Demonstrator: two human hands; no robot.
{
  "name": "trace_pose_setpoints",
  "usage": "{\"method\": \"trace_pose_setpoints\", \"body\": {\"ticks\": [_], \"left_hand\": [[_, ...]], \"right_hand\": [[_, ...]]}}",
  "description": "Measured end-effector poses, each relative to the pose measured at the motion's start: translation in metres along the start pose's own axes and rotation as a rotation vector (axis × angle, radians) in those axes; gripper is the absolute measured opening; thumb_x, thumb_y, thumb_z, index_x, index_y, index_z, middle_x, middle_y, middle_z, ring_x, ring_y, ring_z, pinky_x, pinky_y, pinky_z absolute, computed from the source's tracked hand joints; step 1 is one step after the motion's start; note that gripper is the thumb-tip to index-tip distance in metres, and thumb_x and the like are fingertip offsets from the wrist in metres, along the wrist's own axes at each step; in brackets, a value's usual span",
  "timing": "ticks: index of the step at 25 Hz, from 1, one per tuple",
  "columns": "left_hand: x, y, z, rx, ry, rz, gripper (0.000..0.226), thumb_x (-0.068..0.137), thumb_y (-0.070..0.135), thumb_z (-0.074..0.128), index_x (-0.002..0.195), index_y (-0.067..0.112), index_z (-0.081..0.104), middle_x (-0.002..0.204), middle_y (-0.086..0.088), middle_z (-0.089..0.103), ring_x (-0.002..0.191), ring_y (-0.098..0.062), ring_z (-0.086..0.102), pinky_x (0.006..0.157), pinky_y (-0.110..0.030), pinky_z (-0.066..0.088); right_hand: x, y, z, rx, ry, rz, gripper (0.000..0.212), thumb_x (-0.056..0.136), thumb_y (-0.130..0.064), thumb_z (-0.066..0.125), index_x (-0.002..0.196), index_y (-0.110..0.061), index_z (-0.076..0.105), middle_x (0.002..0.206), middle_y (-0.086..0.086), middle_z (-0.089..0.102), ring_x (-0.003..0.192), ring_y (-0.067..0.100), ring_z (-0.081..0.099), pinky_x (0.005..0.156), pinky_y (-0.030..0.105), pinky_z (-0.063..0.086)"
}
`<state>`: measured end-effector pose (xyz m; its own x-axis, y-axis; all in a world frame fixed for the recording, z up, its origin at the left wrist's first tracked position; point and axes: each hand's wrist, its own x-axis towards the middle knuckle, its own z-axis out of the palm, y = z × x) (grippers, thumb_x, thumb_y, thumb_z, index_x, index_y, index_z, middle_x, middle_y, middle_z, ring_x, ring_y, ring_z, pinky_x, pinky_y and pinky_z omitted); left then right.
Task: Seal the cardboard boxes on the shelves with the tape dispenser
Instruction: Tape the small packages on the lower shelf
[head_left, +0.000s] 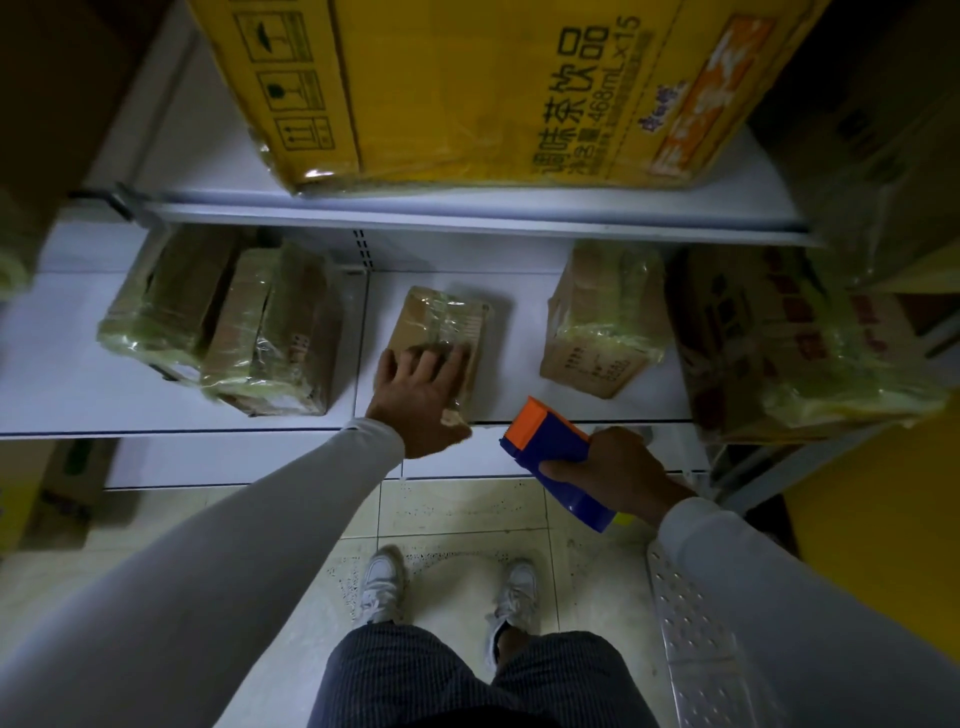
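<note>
A small flat cardboard box (441, 322), crossed by clear tape, lies on the lower white shelf (519, 395) near its front edge. My left hand (421, 400) rests flat on the box's near end with fingers spread. My right hand (618, 467) grips a blue tape dispenser (556, 457) with an orange head, held in the air just in front of the shelf edge, to the right of the box. The dispenser's orange head points toward the shelf.
More tape-wrapped boxes stand on the same shelf: two at the left (234, 332), one right of centre (602, 322), a large one at the far right (795, 338). A big yellow carton (493, 88) fills the upper shelf. Tiled floor and my shoes lie below.
</note>
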<state>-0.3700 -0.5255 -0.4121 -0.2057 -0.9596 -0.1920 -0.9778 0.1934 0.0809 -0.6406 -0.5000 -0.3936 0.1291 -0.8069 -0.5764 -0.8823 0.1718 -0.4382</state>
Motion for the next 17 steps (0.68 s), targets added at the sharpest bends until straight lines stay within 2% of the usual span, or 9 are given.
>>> {"method": "trace_pose_setpoints", "body": {"ticks": [2,4,6,10,12,13,15,17], "left_hand": [[0.002,0.012,-0.001,-0.091,0.044,-0.144,0.107,0.072,0.078,0.047,0.15,0.019,0.003,0.142,-0.006,0.035,0.129,-0.032,0.033,0.111,-0.056,0.016],[0.004,0.02,0.002,-0.042,0.065,-0.19,0.092,0.081,0.065,0.049,0.149,0.016,0.013,0.138,-0.011,0.035,0.125,-0.034,0.033,0.111,-0.055,0.018],[0.004,0.021,0.005,0.0,0.045,-0.142,0.076,0.085,0.048,0.051,0.148,0.017,0.021,0.138,-0.012,0.035,0.126,-0.036,0.031,0.112,-0.055,0.016],[-0.001,-0.013,0.005,0.045,0.054,0.02,0.068,0.088,0.025,0.052,0.149,0.025,0.023,0.149,-0.005,0.03,0.137,-0.032,0.023,0.116,-0.051,0.008],[-0.004,-0.037,-0.001,0.076,0.075,0.075,0.062,0.088,0.013,0.049,0.146,0.028,0.033,0.15,0.0,0.035,0.139,-0.029,0.026,0.115,-0.05,0.012],[-0.007,-0.046,-0.005,0.092,0.097,0.082,0.054,0.089,0.015,0.046,0.142,0.027,0.041,0.147,0.0,0.04,0.136,-0.028,0.032,0.112,-0.05,0.018],[-0.01,-0.054,-0.012,0.099,0.149,0.017,0.042,0.092,0.034,0.034,0.128,0.022,0.052,0.134,-0.003,0.053,0.125,-0.028,0.045,0.103,-0.049,0.03],[-0.011,-0.04,-0.018,0.054,0.146,-0.111,0.057,0.09,0.058,0.026,0.122,0.017,0.05,0.127,-0.008,0.055,0.117,-0.03,0.05,0.097,-0.048,0.036]], "right_hand": [[-0.002,0.0,-0.001,0.01,0.016,0.002,0.044,0.078,-0.06,0.071,0.063,-0.021,0.055,0.059,-0.006,0.057,0.057,0.01,0.059,0.055,0.023,0.04],[-0.004,0.0,-0.002,0.038,0.021,-0.001,0.043,0.078,-0.059,0.072,0.064,-0.022,0.057,0.06,-0.005,0.059,0.058,0.011,0.06,0.055,0.024,0.04],[-0.006,0.003,-0.004,0.071,0.018,0.004,0.041,0.077,-0.059,0.072,0.069,-0.02,0.062,0.065,-0.003,0.063,0.062,0.014,0.063,0.057,0.025,0.042],[-0.012,0.01,-0.008,0.076,0.051,-0.001,0.046,0.077,-0.061,0.072,0.084,-0.015,0.07,0.076,0.003,0.071,0.067,0.015,0.066,0.057,0.025,0.046],[-0.014,0.011,-0.01,0.079,0.067,0.007,0.049,0.077,-0.062,0.072,0.085,-0.013,0.071,0.078,0.004,0.072,0.068,0.016,0.067,0.061,0.028,0.048],[-0.015,0.01,-0.011,0.083,0.072,0.011,0.049,0.076,-0.062,0.072,0.084,-0.013,0.071,0.078,0.004,0.072,0.069,0.016,0.067,0.062,0.029,0.048],[-0.018,0.008,-0.013,0.095,0.074,0.014,0.045,0.076,-0.061,0.073,0.079,-0.016,0.069,0.075,0.001,0.07,0.068,0.014,0.066,0.058,0.026,0.046],[-0.021,0.004,-0.013,0.115,0.071,0.001,0.041,0.078,-0.058,0.073,0.074,-0.019,0.066,0.072,-0.001,0.068,0.067,0.013,0.065,0.057,0.025,0.042]]}}
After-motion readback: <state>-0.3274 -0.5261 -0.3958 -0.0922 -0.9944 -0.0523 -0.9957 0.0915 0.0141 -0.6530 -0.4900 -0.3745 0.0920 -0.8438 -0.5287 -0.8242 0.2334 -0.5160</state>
